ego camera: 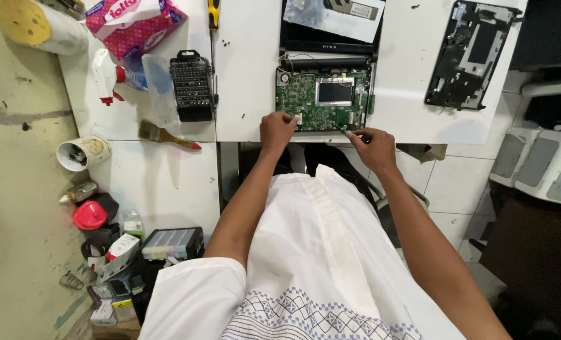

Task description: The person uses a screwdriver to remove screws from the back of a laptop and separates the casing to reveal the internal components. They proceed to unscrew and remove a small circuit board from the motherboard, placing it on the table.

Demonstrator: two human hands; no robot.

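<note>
A green circuit board with a grey metal shield lies on the white table, in an opened small laptop. My left hand rests on the board's near left corner, fingers curled against it. My right hand is closed on a thin tool whose tip points at the board's near edge. The black laptop lid lies just beyond the board, with a silvery bag on it.
A black bit set, a clear lid, a spray bottle, a pink tissue pack and a brush sit at left. A black laptop cover lies at right. Cups, bottles and boxes crowd the lower left.
</note>
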